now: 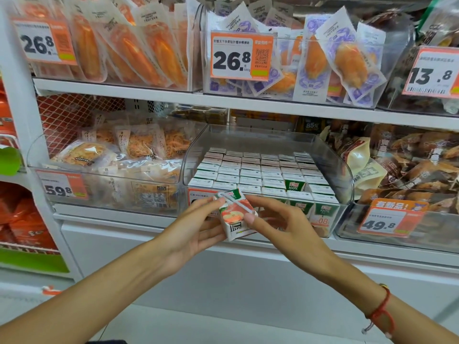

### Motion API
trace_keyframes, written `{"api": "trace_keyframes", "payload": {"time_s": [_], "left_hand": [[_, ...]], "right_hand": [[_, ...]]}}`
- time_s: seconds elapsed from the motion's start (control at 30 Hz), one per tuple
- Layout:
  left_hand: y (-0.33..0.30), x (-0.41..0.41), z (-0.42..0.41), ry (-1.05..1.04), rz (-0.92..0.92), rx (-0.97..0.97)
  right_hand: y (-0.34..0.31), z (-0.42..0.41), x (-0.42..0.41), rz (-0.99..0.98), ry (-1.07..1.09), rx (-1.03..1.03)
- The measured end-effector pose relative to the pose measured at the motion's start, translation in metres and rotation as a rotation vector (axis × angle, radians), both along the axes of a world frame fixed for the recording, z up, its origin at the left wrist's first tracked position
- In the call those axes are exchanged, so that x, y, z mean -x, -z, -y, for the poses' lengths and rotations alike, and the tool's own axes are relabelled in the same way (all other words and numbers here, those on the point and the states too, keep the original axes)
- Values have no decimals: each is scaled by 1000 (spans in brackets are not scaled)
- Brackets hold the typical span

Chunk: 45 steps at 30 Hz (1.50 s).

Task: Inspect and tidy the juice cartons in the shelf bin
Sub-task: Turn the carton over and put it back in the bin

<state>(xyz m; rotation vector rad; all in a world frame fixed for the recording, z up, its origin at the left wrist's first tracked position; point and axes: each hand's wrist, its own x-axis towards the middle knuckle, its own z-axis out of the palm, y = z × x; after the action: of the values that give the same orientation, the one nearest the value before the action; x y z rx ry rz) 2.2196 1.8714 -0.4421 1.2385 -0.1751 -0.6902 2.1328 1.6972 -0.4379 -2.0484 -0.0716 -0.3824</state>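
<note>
Both hands meet in front of the shelf edge around one small juice carton [234, 214], white with a green top and an orange fruit picture, a wrapped straw lying slantwise across its face. From the left, the left hand [196, 229] cups the carton's left side and underside, fingers curled behind it and thumb at its upper left corner. The right hand [275, 219] pinches the carton's right edge between thumb and fingertips; a red cord bracelet [381, 309] circles that wrist. The carton is tilted, its top leaning left, held just in front of the clear plastic shelf bin [332, 165], not inside it.

Left of that bin sits a clear bin of bagged shredded snacks [119, 150] with an orange price tag [62, 186]. In the middle bin, rows of matching white-topped cartons [258, 170] stand packed upright, with one gap where a green carton side [294, 185] shows. To the right lie brown snack packets [409, 157].
</note>
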Motion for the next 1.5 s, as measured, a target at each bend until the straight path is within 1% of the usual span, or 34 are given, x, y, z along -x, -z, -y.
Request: {"api": "trace_keyframes", "payload": {"time_s": [0.1,0.2,0.3,0.4,0.5,0.6,0.67,0.77,0.87,0.93,1.03,1.1,1.2,1.3,1.37,1.43,1.5], "left_hand": [[1,1,-3,67,-56,-101],[1,1,-4,70,-80,-172],[0,0,-4,38,-52,-190],[0,0,-4,8,-18,-165],[0,1,-3,-32,98,-142],[-2,1,-2,-97,301,-149],[-5,1,-3,-123,388,-139],[-7,2,-3,-80,424,-70],[-8,8,1,-33,432,-5],[-8,11,4,-37,432,3],[-10,10,5,-83,396,38],[-11,10,5,-86,336,41],[-14,8,3,-12,188,43],[-19,3,-1,70,-4,36],[-20,0,-4,161,-54,-15],[-17,1,-5,212,-42,-68],[-14,2,-4,189,-22,-74]], "right_hand": [[-2,-2,-2,-23,72,-67],[-3,-1,-3,-94,79,-150],[-3,0,-3,-139,67,-211],[-4,1,-3,-185,43,-249],[-6,2,-3,-221,29,-270],[-8,5,-3,-272,-14,-215],[-9,7,-1,-292,-40,-194],[-9,7,0,-289,-50,-174],[-6,3,0,-277,-63,-217],[-3,-1,-2,-211,-64,-249],[-4,-3,-4,-62,3,-258],[-8,-2,-4,62,92,-149],[-10,5,-3,267,227,178],[-13,10,1,431,246,547],[-16,14,3,499,219,720],[-16,14,4,515,186,792],[-14,11,5,484,149,800]]}}
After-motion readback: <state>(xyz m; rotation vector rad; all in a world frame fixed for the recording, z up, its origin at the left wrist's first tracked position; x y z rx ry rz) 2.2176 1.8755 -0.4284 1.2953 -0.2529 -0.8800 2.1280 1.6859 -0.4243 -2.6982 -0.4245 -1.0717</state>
